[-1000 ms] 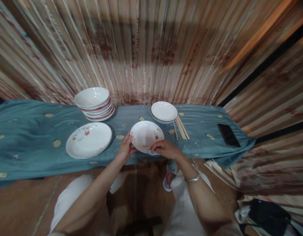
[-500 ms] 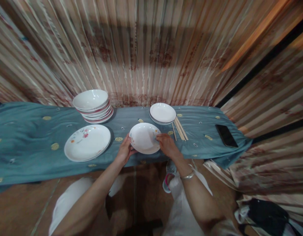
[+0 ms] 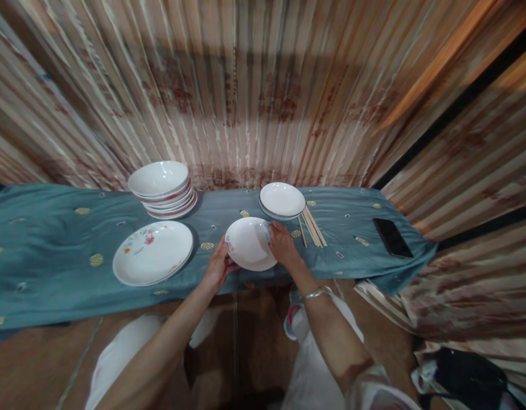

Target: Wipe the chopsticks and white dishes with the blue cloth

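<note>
A small white plate (image 3: 249,244) with a faint floral print is held just over the near edge of the teal cloth (image 3: 53,250). My left hand (image 3: 219,264) grips its left rim with fingers curled under it. My right hand (image 3: 281,245) grips the right rim, and a bangle shows on that wrist. Behind the plate sits a short stack of small white plates (image 3: 282,200), with wooden chopsticks (image 3: 312,226) lying beside it.
A large flowered plate (image 3: 153,252) lies at the left, with a stack of red-rimmed bowls (image 3: 162,188) behind it. A black phone (image 3: 391,237) rests near the cloth's right end. Striped curtains hang behind. A dark bag (image 3: 468,373) lies at the bottom right.
The plate has turned in my hands and moved slightly away from me. My right hand slid from the near rim round to the right rim. The camera view tilted down a little.
</note>
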Tool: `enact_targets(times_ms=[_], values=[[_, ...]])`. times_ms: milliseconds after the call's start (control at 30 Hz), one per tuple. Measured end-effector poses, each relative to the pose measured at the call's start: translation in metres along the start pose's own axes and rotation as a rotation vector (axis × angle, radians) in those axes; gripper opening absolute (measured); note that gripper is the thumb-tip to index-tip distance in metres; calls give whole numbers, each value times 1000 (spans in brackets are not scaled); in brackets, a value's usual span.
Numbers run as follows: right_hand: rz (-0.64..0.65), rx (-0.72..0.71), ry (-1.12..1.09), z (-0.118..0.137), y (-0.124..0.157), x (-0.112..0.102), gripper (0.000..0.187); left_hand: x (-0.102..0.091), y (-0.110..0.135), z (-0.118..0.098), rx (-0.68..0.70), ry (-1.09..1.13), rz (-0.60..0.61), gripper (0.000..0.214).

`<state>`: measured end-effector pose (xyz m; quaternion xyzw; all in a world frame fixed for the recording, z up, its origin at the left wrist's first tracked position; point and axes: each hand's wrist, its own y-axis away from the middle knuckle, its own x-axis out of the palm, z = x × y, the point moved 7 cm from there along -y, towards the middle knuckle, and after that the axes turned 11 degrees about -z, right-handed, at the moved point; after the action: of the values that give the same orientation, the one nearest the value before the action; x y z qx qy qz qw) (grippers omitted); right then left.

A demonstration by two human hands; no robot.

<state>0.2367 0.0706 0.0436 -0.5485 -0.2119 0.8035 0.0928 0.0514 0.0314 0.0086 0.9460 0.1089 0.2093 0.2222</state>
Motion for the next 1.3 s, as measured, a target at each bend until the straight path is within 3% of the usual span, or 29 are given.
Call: enact_targets(times_ms=[167,400,733,1067,1300], values=[[-38,10,20,8,-9,9,47,0,0,1,-5,0,7,55],[45,-2,29,32,-14,24,55,0,1,2,-6,28,33,59],[111,-48,-156,53,-10,44,63,3,4,1,9,21,59,56],[250,-214,-331,82,0,38,50,1,2,3,-11,34,16,55],[307,-302,-537,90,8,15,39,0,1,1,-15,38,20,55]])
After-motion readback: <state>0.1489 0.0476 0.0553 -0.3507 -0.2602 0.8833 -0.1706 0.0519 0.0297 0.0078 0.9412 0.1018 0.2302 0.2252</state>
